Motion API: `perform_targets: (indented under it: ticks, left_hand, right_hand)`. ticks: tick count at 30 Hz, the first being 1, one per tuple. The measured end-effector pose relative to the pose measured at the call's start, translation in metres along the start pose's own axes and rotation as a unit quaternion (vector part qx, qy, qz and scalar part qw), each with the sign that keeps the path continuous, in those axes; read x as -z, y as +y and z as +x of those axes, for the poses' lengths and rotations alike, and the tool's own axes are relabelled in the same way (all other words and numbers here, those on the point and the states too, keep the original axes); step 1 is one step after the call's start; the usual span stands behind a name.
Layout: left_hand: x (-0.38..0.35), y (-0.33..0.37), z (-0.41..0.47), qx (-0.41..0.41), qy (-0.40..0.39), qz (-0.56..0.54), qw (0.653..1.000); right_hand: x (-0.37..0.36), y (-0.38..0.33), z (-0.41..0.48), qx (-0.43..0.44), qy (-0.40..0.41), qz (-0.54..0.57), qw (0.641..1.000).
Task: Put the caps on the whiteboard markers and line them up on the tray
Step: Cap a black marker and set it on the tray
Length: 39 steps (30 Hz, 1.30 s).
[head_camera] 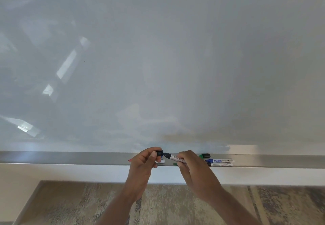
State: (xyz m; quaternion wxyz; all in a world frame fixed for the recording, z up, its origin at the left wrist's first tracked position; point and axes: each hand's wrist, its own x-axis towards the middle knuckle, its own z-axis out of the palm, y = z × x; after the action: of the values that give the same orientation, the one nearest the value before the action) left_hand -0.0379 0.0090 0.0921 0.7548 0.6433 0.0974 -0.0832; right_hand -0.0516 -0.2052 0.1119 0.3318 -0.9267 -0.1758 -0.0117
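Capping a marker in front of the whiteboard tray.

We see the left hand (146,159) pinching a dark cap (159,153) between thumb and fingers, and the right hand (189,161) gripping a white-barrelled marker (175,158) by its body, dark tip pointing left at the cap; cap and tip meet or nearly meet, and we cannot tell which. Both hands hover just above the grey metal tray (70,158) under the whiteboard (158,57). On the tray to the right lie a blue-capped marker (219,160) and, just in front of it, a black-capped marker (219,164), side by side, with a green cap (204,155) behind them. A small white and blue item (161,161), partly hidden by the left hand, rests on the tray. Patterned carpet (88,203) lies below.
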Motion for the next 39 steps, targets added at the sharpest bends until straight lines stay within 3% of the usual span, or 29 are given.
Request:
perform_targets:
  ticks: [10,19,26,33,36,39]
  left_hand:
    - [-0.001,0.021,-0.014,-0.035,-0.018,0.010,0.999]
    - [-0.021,0.042,-0.026,-0.081,0.048,-0.112,0.989]
    - [-0.040,0.042,-0.034,-0.123,0.103,-0.129,0.979]
    - [-0.007,0.031,-0.033,-0.088,0.078,-0.076,0.990]
    - [0.018,0.027,-0.024,-0.076,0.066,0.029,0.994]
    - [0.057,0.023,-0.016,-0.072,0.067,0.186,0.978]
  right_hand:
    - [0.026,-0.019,-0.010,0.003,-0.009,-0.001,1.000]
    - [0.053,-0.040,-0.004,-0.006,0.048,0.088,0.995]
    - [0.050,-0.038,0.002,-0.053,0.077,0.132,0.987]
    - [0.036,-0.034,0.011,-0.034,0.020,0.119,0.992]
    - [0.016,-0.036,0.020,-0.015,-0.002,0.088,0.996]
    - [-0.016,-0.041,0.034,-0.007,-0.030,0.071,0.997]
